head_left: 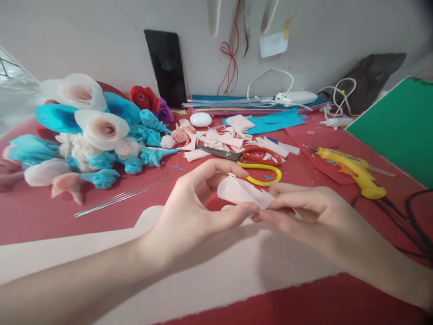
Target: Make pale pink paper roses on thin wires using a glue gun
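Note:
Between my two hands is a small pale pink crepe paper petal [238, 192], curved and gathered toward its right end. My left hand [203, 198] pinches its near edge with the thumb, the fingers curled behind it. At the gathered end, the thumb and fingertips of my right hand [304, 212] press the paper together. Just beyond them lie scissors [259, 164] with red and yellow handles, blades pointing left. Beneath my hands spreads a large pale pink paper sheet [216, 275].
Paper flowers [104, 128] in white, blue and pink crowd the left side. Paper scraps [219, 137] lie behind the scissors. Thin wires [118, 196] rest at left. A yellow glue gun [352, 171] with a black cord lies at right, near a green board [395, 126]. A phone [166, 67] leans on the wall.

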`<state>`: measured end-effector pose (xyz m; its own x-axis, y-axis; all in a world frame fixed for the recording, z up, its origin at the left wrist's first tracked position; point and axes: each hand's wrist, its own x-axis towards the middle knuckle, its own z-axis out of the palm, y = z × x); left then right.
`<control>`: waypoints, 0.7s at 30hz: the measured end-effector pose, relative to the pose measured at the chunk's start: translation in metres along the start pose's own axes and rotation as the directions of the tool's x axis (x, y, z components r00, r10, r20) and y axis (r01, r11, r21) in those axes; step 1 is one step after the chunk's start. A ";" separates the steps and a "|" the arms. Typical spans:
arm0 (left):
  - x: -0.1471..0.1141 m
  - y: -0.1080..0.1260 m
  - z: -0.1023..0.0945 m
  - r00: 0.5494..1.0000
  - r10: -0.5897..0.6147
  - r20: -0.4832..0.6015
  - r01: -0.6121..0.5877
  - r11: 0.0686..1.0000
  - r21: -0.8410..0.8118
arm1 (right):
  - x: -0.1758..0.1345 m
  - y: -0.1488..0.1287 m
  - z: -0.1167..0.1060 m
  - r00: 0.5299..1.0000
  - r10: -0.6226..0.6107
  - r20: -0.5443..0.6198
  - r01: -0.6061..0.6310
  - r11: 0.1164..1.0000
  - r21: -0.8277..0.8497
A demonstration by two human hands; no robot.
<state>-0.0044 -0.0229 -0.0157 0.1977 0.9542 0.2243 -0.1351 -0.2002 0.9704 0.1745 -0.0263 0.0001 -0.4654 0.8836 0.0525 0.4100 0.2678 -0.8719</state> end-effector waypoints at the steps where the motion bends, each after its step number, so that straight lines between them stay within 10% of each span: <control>1: 0.000 0.001 -0.001 1.000 -0.026 -0.017 0.026 1.000 0.012 | 0.001 0.000 -0.001 1.000 0.021 0.002 -0.021 1.000 0.012; 12: 0.022 0.017 -0.019 0.966 -0.049 -0.252 0.090 0.984 0.154 | 0.015 0.011 -0.020 0.990 0.143 -0.018 -0.144 0.984 -0.109; 21: 0.038 0.019 -0.045 0.923 0.003 -0.384 0.092 0.969 0.230 | 0.036 0.028 -0.051 0.994 -0.028 -0.103 -0.019 0.903 -0.428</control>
<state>-0.0435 0.0198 0.0076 -0.1908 0.9658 0.1757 0.1104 -0.1567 0.9815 0.2094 0.0327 0.0030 -0.3933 0.9107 0.1264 0.7154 0.3895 -0.5800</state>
